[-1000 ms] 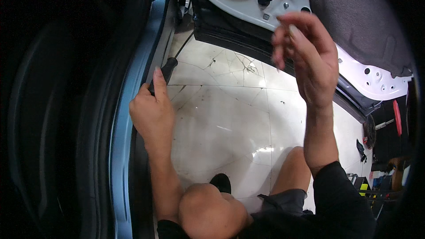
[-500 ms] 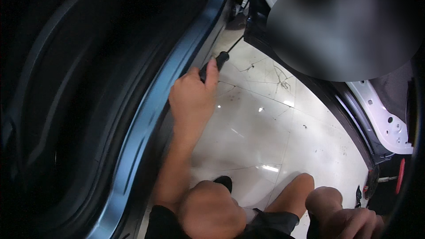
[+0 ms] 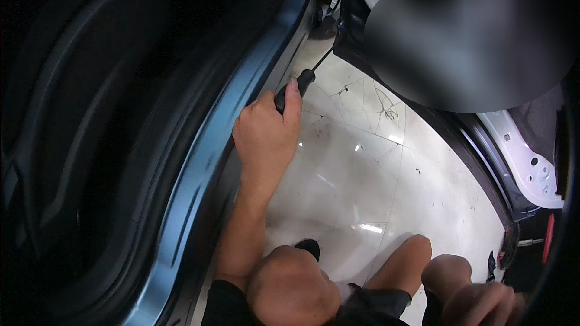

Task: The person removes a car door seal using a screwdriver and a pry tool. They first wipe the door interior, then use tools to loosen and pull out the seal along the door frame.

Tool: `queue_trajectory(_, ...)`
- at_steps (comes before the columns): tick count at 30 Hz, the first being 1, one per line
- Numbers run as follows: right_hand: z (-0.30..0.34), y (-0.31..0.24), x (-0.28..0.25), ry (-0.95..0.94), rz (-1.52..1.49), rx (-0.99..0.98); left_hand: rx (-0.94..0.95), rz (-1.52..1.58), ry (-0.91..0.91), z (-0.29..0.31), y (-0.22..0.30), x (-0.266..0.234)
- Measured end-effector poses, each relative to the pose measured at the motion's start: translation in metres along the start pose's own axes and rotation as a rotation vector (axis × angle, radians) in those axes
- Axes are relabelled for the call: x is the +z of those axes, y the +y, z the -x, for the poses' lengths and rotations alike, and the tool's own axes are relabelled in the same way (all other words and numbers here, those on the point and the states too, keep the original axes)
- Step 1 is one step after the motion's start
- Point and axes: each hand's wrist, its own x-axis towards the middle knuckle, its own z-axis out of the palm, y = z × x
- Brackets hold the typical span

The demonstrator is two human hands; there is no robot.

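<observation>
My left hand (image 3: 266,130) is closed around the black handle of a screwdriver (image 3: 307,77), thumb laid along it. The thin dark shaft points up and right, toward the lower corner of an open car door (image 3: 347,45); its tip is out of sight there. The hand is beside the blue door sill (image 3: 208,139) of the car body. At the lower right, my right hand (image 3: 486,303) is near my bent leg, its fingers blurred and partly cut off by the dark rim. Whether it holds anything is hidden.
The dark car interior (image 3: 90,115) fills the left side. The door's white metal frame (image 3: 525,163) curves along the right, under a large blurred patch. Pale tiles with dark marks form the floor (image 3: 338,187). My bare knee (image 3: 293,287) rises at the bottom, and a red strip (image 3: 548,238) stands far right.
My left hand and the screwdriver have shifted very slightly right, with the whole view moving a little. The grip is the same. The right hand's fingers have moved slightly and look more blurred.
</observation>
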Motion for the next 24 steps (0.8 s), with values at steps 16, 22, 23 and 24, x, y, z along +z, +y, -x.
queue_trajectory(16, -0.149, 0.321, -0.186, 0.769, -0.745, 0.421, -0.153, -0.115, -0.187, -0.009, 0.019, -0.009)
queue_trajectory(22, -0.168, 0.326, -0.172, 0.940, -0.663, 0.483, 0.308, 0.053, 0.123, 0.018, 0.017, -0.016)
queue_trajectory(23, -0.166, 0.326, -0.175, 0.944, -0.652, 0.477, 0.379, 0.027, 0.080, 0.019, 0.009, -0.012)
queue_trajectory(24, -0.165, 0.326, -0.179, 0.946, -0.641, 0.470, 0.375, 0.049, 0.060, 0.019, 0.005, -0.008)
